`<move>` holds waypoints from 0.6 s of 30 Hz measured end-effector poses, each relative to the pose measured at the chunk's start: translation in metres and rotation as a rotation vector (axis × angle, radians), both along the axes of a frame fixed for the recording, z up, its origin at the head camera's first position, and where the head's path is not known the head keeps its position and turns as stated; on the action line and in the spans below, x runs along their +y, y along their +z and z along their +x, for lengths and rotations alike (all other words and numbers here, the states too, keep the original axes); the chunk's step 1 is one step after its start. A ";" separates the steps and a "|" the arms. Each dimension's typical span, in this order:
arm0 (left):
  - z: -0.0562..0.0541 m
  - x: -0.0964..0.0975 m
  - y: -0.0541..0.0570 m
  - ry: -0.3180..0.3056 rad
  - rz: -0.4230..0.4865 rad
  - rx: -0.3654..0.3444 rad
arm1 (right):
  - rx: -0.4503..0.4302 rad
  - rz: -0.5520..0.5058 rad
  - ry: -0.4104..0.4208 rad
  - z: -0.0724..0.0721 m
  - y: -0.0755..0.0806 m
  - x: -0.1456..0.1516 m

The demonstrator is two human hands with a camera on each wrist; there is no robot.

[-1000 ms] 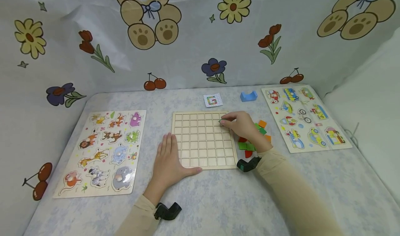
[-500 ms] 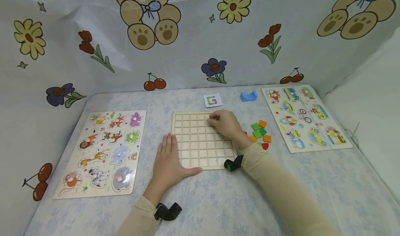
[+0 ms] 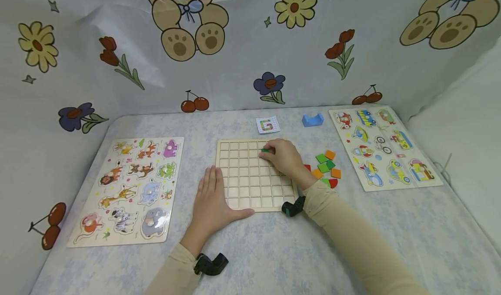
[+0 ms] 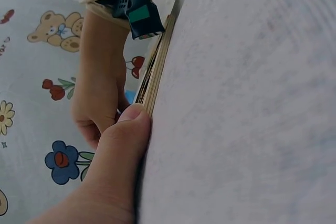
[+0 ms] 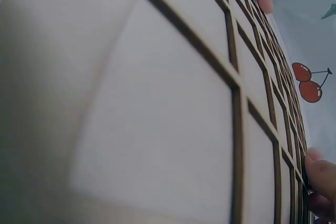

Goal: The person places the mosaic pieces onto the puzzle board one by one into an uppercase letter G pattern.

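A pale wooden grid board (image 3: pixel 246 182) lies mid-table; its cells look close in the right wrist view. My left hand (image 3: pixel 211 199) rests against its left side, fingers straight, the thumb (image 4: pixel 126 135) stretched along the near edge. Over the far rows, right of the middle, my right hand (image 3: pixel 285 157) pinches a small green tile (image 3: pixel 265 150) between thumb and fingertips. Whether the tile touches the board cannot be told. Right of the board lie several loose tiles (image 3: pixel 323 167) in green, orange and red, some behind my right wrist.
Behind the board sit a small card (image 3: pixel 268 124) with a coloured pattern on a grid and a blue curved block (image 3: pixel 312 120). An animal puzzle (image 3: pixel 129 190) lies at left, a vehicle puzzle (image 3: pixel 385 149) at right. A printed cloth (image 3: pixel 235 47) hangs behind the table.
My right hand has moved left across the board's far rows with the green tile, then stayed nearly in place, the tile showing more clearly. My left hand has kept its position.
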State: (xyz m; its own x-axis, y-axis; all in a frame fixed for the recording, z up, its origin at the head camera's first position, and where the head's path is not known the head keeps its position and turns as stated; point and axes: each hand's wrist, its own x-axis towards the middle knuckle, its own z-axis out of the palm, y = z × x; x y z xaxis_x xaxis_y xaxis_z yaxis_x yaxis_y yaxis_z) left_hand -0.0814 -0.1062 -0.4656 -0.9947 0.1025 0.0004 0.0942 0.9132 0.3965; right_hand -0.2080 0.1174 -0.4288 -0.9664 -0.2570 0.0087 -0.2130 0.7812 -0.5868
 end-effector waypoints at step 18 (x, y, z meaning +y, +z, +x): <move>-0.006 0.003 -0.002 -0.004 -0.005 0.019 | 0.014 0.090 0.055 -0.003 0.002 0.001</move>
